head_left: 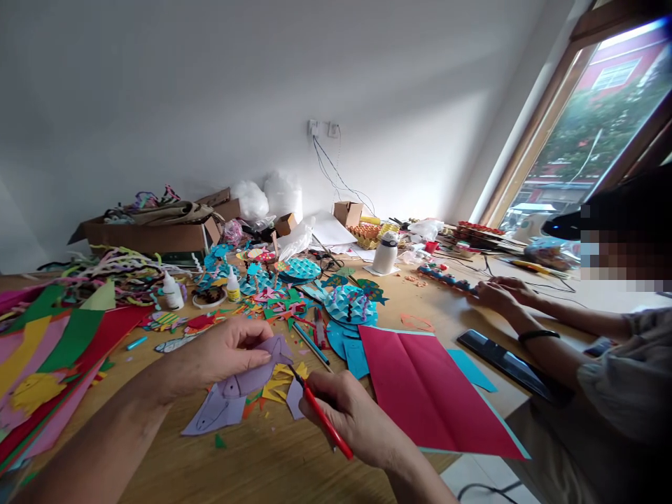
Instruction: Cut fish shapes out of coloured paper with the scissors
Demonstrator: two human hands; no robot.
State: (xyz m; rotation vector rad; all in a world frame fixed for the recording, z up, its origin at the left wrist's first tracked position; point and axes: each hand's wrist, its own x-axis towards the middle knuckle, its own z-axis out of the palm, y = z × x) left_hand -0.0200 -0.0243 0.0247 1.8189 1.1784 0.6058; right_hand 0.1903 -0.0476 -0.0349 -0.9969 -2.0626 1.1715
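Observation:
My left hand [231,353] is closed, pinching a piece of purple paper [260,371] with a fish outline drawn on it. In my right hand [357,416] are red-handled scissors [326,420], their dark blades at the right edge of that paper. My fingers hide part of the handles. Below my left hand, another purple paper piece [215,411] with a drawn fish lies on the table. Yellow paper scraps [278,386] and a smaller purple scrap [295,399] sit beside the blades.
Red paper [435,392] lies to the right, near a phone [507,360] and another person's hands [498,294]. Coloured sheets [68,350] are stacked at left. Behind stand glue bottles [172,292], blue honeycomb paper crafts [349,308], a white bottle [386,253] and a cardboard box [147,238].

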